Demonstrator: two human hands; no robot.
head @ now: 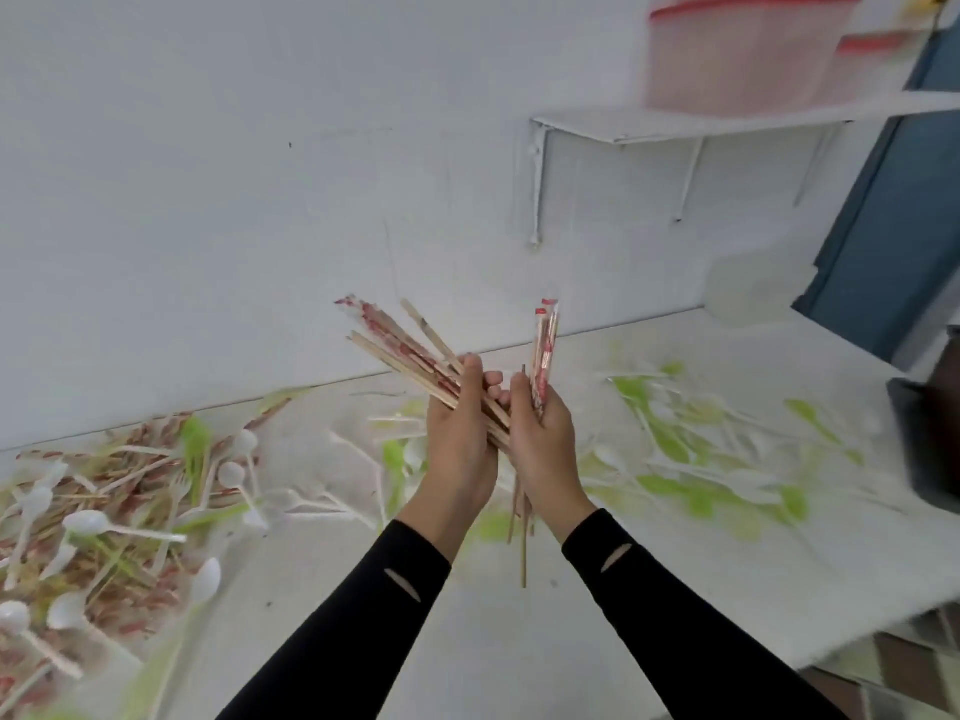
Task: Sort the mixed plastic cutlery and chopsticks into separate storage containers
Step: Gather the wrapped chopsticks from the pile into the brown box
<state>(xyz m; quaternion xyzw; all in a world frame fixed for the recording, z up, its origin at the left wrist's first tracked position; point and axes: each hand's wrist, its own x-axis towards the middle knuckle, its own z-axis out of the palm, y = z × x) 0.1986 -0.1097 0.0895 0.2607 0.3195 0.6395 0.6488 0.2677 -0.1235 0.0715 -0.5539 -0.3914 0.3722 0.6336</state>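
Both hands are raised above the white table (519,641), each holding chopsticks. My left hand (460,439) grips a thick bundle of wooden chopsticks (400,345), some in red-printed wrappers, fanning up to the left. My right hand (545,441) grips a smaller bunch of wrapped chopsticks (544,350) standing nearly upright, their lower ends hanging below the wrist. A mixed pile of white spoons, green cutlery and wrapped chopsticks (93,511) lies at the left. More green and white cutlery (701,449) is scattered at the right.
A white wall shelf (675,124) at upper right carries translucent containers with red lids (743,49). A clear tub (748,288) stands at the table's back right. A dark object (930,439) sits at the right edge. A blue panel (893,241) borders the right.
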